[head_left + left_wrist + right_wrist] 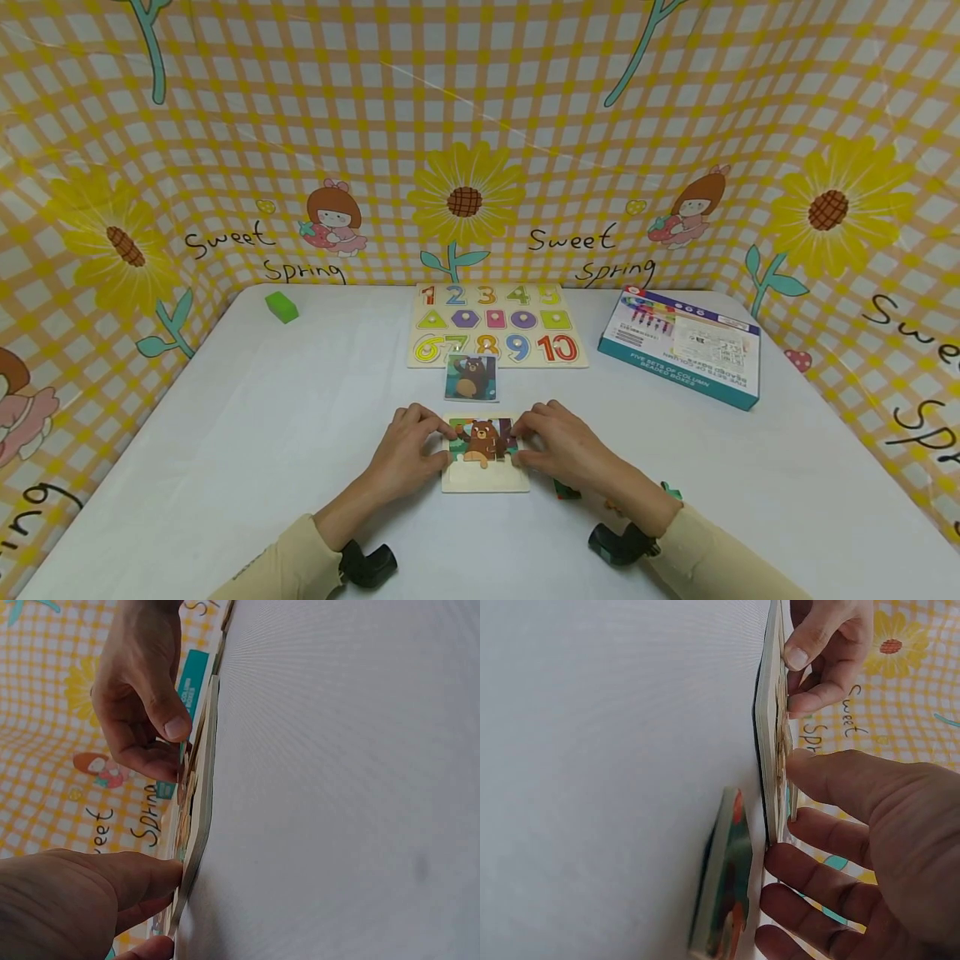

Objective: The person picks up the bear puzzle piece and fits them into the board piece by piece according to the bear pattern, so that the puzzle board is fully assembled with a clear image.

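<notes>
In the head view, the puzzle board (486, 481) lies flat between both hands, its far part filled with bear picture pieces (480, 437) and its near part bare. The left hand (408, 450) holds the board's left side, thumb and index finger bent against the edge with a gap between them. The right hand (568, 444) is at the board's right side with its fingers drawn in; what is between them is hard to make out from here. A bear card (471, 377) lies just beyond the board, against the near edge of a number board (498, 335). A beaded-box carton (678, 350) lies beyond the puzzle board to the right, and a green block (282, 307) well beyond it to the left. Just right of it, a loose piece (566, 490) is partly hidden by the right forearm, which also blocks more colored bits. In the left wrist view, the right thumb and fingertips pinch a thin piece (182, 754) tilted above the board's surface, while the left fingers touch its edge. In the right wrist view, the same pinch shows between thumb and index finger, the other fingers spread alongside the board, with the loose piece lying near its edge.
</notes>
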